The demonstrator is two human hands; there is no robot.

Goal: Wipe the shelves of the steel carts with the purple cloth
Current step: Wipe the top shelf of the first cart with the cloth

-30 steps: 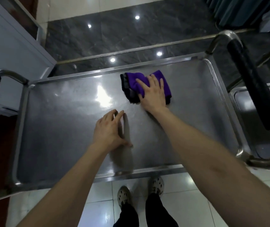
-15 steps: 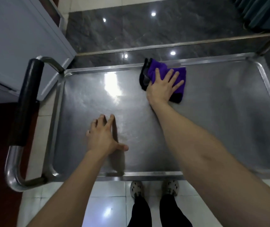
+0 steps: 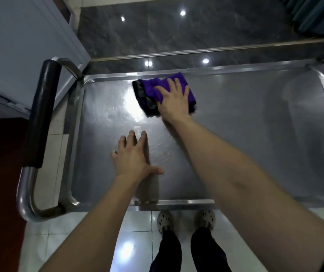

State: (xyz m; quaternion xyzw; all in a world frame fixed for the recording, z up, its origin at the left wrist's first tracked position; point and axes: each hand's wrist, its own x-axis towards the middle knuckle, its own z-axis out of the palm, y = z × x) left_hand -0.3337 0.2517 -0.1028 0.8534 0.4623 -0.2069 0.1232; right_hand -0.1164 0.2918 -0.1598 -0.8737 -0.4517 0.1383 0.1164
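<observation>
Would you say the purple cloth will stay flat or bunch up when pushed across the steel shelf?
Probably floppy: the purple cloth lies rumpled under the right hand. It likely slides easily, since the shelf looks smooth and glossy.

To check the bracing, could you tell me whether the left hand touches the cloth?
Apart: the head view shows bare shelf between left hand and cloth.

Bunched purple cloth (image 3: 153, 89) — flat on steel cart shelf (image 3: 255, 134), far edge
</observation>
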